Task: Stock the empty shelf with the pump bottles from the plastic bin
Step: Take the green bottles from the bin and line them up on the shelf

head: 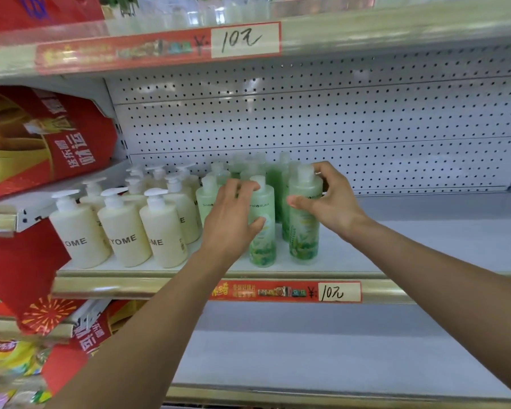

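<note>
Our left hand (233,214) gripped the left bottle (262,249), our right hand (326,199) the right bottle (304,240); both stood upright, side by side, near the front edge of the shelf (425,246), each directly beyond its hand.

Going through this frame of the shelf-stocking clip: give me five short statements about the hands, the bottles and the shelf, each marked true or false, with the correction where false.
1. The left hand grips a green pump bottle at the front of the shelf. True.
2. The right hand hangs idle, clear of every bottle. False: it holds the rightmost green bottle near its top.
3. The cream bottles stand to the left of the green ones. True.
4. The shelf is filled across its whole width. False: its surface to the right of the green bottles is bare.
5. The price label on the shelf edge reads 20. False: it reads 10.
</note>
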